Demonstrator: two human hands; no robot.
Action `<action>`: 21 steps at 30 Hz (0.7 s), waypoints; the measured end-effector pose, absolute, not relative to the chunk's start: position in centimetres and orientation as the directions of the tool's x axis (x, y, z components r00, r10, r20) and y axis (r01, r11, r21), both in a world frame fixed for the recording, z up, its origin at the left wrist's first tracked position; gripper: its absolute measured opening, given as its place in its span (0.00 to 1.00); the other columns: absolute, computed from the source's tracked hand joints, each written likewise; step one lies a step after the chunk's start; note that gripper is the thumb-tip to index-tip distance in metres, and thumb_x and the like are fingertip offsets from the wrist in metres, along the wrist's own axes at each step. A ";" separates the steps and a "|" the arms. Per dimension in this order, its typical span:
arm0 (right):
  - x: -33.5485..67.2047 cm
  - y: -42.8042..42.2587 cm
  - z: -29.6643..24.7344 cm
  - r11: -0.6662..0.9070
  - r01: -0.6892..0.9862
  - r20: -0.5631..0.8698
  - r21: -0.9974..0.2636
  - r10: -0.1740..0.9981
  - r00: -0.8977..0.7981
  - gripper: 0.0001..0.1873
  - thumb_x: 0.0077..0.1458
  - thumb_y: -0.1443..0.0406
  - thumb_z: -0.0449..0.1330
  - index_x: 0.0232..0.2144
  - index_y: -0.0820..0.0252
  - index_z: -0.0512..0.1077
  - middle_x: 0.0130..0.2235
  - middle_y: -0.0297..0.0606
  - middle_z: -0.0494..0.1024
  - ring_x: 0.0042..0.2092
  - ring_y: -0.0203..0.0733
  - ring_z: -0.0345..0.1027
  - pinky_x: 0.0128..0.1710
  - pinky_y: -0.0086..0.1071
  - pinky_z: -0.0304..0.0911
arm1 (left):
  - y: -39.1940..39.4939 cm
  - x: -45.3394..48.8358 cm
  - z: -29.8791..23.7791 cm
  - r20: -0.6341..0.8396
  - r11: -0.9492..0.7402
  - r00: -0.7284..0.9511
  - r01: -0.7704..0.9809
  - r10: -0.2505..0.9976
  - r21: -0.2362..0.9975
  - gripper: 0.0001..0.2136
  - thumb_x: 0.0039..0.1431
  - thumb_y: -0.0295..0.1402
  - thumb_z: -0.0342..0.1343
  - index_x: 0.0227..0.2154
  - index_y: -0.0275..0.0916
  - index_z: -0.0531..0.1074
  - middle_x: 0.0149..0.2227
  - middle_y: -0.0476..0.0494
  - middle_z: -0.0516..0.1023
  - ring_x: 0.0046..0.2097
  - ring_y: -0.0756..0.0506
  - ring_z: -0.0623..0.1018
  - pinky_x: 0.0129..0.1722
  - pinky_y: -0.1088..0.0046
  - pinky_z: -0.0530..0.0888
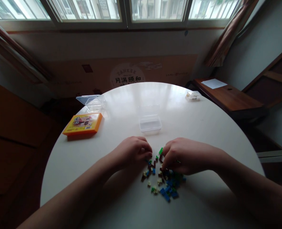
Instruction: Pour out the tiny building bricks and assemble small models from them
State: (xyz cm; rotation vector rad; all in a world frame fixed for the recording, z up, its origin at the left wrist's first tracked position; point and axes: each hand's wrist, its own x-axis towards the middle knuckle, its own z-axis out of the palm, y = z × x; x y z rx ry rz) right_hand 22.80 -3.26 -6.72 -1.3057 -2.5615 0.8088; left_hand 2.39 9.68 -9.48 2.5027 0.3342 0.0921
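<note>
Small building bricks in blue, green, brown and cream lie loose in a pile on the white round table. My left hand is at the pile's left edge, thumb and fingers curled together at the tips; anything between them is too small to make out. Over the pile's upper right side bends my right hand, its fingers closed and pointing down among brown bricks. Its fingertips are partly hidden, so what they pinch cannot be told. A green brick lies close by its knuckles.
Beyond my hands stands a clear plastic box with its lid raised. An orange and yellow box lies at left, before an open clear case. A small clear packet sits far right. Papers rest on a wooden side table.
</note>
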 end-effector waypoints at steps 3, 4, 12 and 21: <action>22.9 -3.2 -6.7 0.478 0.713 -0.108 -0.513 0.788 -0.606 0.14 0.52 0.71 0.58 0.36 0.51 0.80 0.37 0.30 0.80 0.37 0.35 0.70 0.37 0.28 0.59 | 10.2 2.3 -9.3 -0.006 -0.707 0.946 0.247 0.324 0.662 0.07 0.60 0.31 0.57 0.34 0.39 0.80 0.33 0.47 0.81 0.34 0.49 0.78 0.36 0.77 0.71; 23.0 -3.2 -6.6 0.477 0.717 -0.107 -0.508 0.791 -0.602 0.14 0.52 0.72 0.58 0.36 0.52 0.80 0.36 0.30 0.80 0.37 0.35 0.70 0.37 0.28 0.59 | 10.4 2.3 -9.3 -0.011 -0.680 0.932 0.273 0.363 0.681 0.08 0.60 0.31 0.56 0.34 0.39 0.80 0.33 0.46 0.82 0.34 0.49 0.78 0.36 0.77 0.71; 23.5 -3.2 -6.6 0.447 0.721 -0.072 -0.530 0.823 -0.563 0.14 0.54 0.71 0.59 0.39 0.51 0.80 0.37 0.32 0.80 0.38 0.35 0.71 0.39 0.29 0.61 | 11.2 1.7 -9.0 -0.076 -0.705 0.926 0.332 0.369 0.627 0.07 0.57 0.30 0.58 0.36 0.40 0.80 0.33 0.48 0.81 0.32 0.49 0.77 0.34 0.76 0.72; 23.4 -3.0 -7.1 0.446 0.734 -0.043 -0.511 0.840 -0.540 0.11 0.56 0.69 0.61 0.40 0.51 0.80 0.36 0.33 0.80 0.37 0.35 0.71 0.39 0.29 0.61 | 10.6 1.9 -8.9 -0.085 -0.794 0.954 0.288 0.288 0.535 0.06 0.56 0.30 0.60 0.35 0.42 0.81 0.36 0.47 0.80 0.34 0.49 0.76 0.34 0.77 0.70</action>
